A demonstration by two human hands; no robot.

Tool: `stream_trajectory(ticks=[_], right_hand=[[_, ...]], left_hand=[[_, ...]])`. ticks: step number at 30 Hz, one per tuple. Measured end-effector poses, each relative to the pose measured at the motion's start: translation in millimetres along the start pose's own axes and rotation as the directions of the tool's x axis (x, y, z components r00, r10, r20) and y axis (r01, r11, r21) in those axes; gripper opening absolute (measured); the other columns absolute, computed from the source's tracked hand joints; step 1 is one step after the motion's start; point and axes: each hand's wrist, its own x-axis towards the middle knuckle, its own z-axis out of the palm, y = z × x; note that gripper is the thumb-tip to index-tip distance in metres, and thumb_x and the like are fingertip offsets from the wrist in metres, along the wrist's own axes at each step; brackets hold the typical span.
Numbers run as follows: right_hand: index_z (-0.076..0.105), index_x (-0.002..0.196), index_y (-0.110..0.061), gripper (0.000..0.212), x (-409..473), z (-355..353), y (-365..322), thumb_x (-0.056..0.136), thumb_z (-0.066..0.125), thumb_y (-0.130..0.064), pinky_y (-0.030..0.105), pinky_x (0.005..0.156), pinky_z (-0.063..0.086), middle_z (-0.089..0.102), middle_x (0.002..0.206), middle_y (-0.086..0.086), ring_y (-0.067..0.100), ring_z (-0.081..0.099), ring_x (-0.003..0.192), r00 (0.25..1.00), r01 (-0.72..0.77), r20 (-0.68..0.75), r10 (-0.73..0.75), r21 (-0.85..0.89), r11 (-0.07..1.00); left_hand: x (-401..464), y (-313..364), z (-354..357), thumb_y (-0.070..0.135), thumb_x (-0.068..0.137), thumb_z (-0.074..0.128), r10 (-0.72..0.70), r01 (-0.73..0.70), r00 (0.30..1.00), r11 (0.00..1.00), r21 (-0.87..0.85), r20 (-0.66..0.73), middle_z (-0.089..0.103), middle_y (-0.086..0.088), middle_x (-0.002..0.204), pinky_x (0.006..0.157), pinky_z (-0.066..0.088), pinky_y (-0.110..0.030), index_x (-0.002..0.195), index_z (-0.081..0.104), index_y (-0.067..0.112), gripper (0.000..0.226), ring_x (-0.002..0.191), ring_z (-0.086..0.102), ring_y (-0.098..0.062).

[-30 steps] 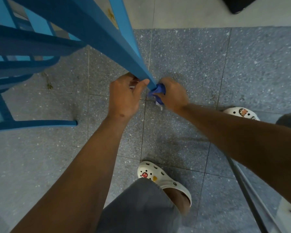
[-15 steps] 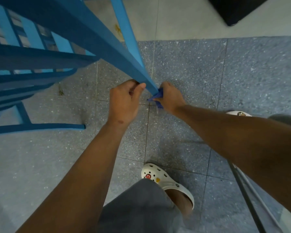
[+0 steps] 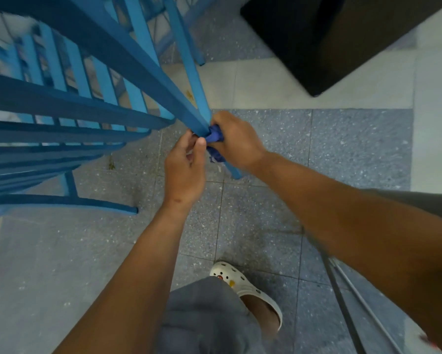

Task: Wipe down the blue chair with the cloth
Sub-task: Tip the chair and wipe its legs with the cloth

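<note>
Both hands on one leg of the blue chair [image 3: 148, 72], low on it, above the grey speckled floor [image 3: 342, 149]. Right hand [image 3: 236, 141] clenched around the blue cloth [image 3: 214, 139], bunched against the leg's right side — a tail of cloth hanging just below the fist. Left hand [image 3: 184, 167] curled at the leg's left side, thumb up against the leg and touching the cloth; fingers bent inward, whether gripping the leg or only bracing it — cannot tell. Leg foot sticking out just past the right wrist, seemingly off the floor; contact not clear. Chair tilted toward camera, slatted frame filling the upper-left corner of the view, lower rungs running out to the left edge. Black block-shaped object [image 3: 342, 39] on pale tiles at the upper right, well apart from the hands. White clog [image 3: 243, 284] on the floor near the bottom edge, grey shorts [image 3: 204, 318] just beside it. Thin metal rods [image 3: 353, 302] at the lower right.
</note>
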Motion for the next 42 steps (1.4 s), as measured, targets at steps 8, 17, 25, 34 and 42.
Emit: stream_trajectory(ticks=[8,17,25,34,42], right_hand=[[0.051,0.087,-0.019,0.031,7.1,-49.0,-70.7,0.085,0.077,-0.035,0.035,0.063,0.040,0.057,0.086,-0.003,0.018,0.054,0.076,0.976,0.220,0.044,-0.215,-0.170,0.961],[0.048,0.078,-0.028,0.029,-1.5,-81.9,-128.3,0.088,0.073,-0.040,0.022,0.059,0.035,0.050,0.074,-0.015,0.005,0.047,0.069,0.941,0.336,0.015,-0.337,-0.155,0.929],[0.063,0.096,-0.014,0.015,-12.8,-97.8,-146.5,0.096,0.065,-0.029,0.032,0.075,0.046,0.063,0.090,-0.004,0.011,0.058,0.083,0.945,0.325,0.001,-0.326,-0.074,0.943],[0.065,0.128,-0.012,0.026,-19.8,-137.4,-218.4,0.103,0.059,-0.017,0.013,0.104,0.040,0.060,0.128,0.008,0.009,0.057,0.119,0.926,0.376,-0.062,-0.371,0.163,0.912],[0.067,0.104,-0.001,0.018,-28.2,-139.0,-241.3,0.105,0.051,-0.009,0.014,0.078,0.046,0.062,0.113,0.025,0.004,0.061,0.085,0.898,0.427,0.067,-0.434,0.100,0.899]], left_hand=[[-11.0,51.2,-27.5,0.031,0.109,0.041,0.064,-0.067,0.995,0.997,-0.043,-0.080,0.068,0.018,0.111,0.083,0.045,-0.007,0.131,0.063,0.019,0.033,0.103,0.061,0.011],[-27.8,85.0,-41.1,0.038,0.107,0.041,0.023,-0.033,0.992,0.996,-0.080,-0.123,0.066,0.029,0.089,0.072,0.044,-0.008,0.124,0.063,0.019,0.034,0.082,0.059,0.010],[-42.9,117.1,-58.5,0.035,0.107,0.047,0.004,-0.059,0.980,0.961,-0.272,-0.197,0.065,0.019,0.132,0.106,0.051,-0.033,0.140,0.054,0.035,0.034,0.122,0.061,-0.002],[-49.4,175.9,-71.2,0.040,0.106,0.046,-0.017,-0.115,0.937,0.929,-0.352,-0.350,0.055,0.002,0.147,0.112,0.046,-0.044,0.152,0.043,0.018,0.051,0.132,0.054,-0.010],[-79.3,231.6,-84.9,0.030,0.110,0.039,0.085,-0.333,0.864,0.837,-0.435,-0.497,0.067,0.022,0.126,0.090,0.048,-0.009,0.138,0.058,0.019,0.035,0.118,0.061,0.004]])
